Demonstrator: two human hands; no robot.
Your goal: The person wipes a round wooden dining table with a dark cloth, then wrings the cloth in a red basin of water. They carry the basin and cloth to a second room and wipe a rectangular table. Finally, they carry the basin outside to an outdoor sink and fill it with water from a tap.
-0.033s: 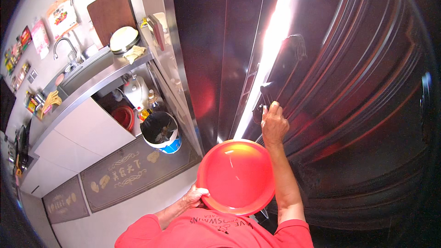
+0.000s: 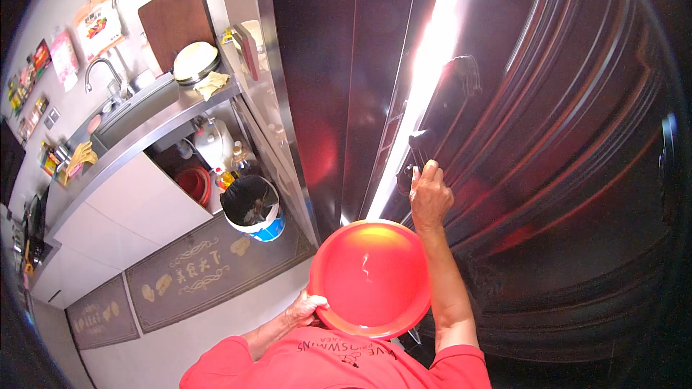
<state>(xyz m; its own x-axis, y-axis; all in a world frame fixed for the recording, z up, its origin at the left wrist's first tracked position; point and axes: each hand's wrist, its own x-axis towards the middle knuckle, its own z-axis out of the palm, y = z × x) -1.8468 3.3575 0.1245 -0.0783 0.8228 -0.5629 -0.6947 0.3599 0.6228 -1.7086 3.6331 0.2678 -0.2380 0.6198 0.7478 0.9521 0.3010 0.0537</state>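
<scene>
In my left hand [image 2: 305, 307] is the rim of a round red plastic basin [image 2: 369, 281], its thumb over the edge. The basin sits in front of my red shirt, and wavy glints show on its inside. My right hand [image 2: 432, 199] is raised beyond the basin, its fingers curled at the dark handle [image 2: 418, 145] of a large dark door [image 2: 533, 151]. The exact grip is partly hidden by the hand. Bright light runs along the gap [image 2: 408, 119] at the door's edge.
At left is a kitchen counter [image 2: 162, 108] with a sink [image 2: 133, 119] and tap [image 2: 101, 65]. A lined bin [image 2: 268, 229] stands by the open cabinet, which holds bottles [image 2: 241, 155] and a red basin [image 2: 193, 184]. Dark mats [image 2: 216, 263] lie on the floor.
The glints inside the basin have changed shape slightly. Both hands and the door look the same.
</scene>
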